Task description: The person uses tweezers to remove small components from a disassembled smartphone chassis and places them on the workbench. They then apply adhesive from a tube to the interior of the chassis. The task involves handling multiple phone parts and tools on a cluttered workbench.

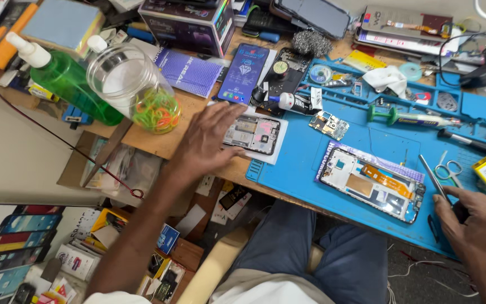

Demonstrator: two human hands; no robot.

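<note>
Bright, even overhead light — soft short shadows, slight wide-angle bending at the edges, mild motion blur throughout.

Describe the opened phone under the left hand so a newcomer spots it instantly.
Start at the blue work mat covering the right side of the bench. Just off its left edge, on a white sheet, lies an opened phone with its insides showing, the left hand spread over its left end. Unlike the bigger opened phone frame with an orange ribbon, it lies off the mat.
</note>
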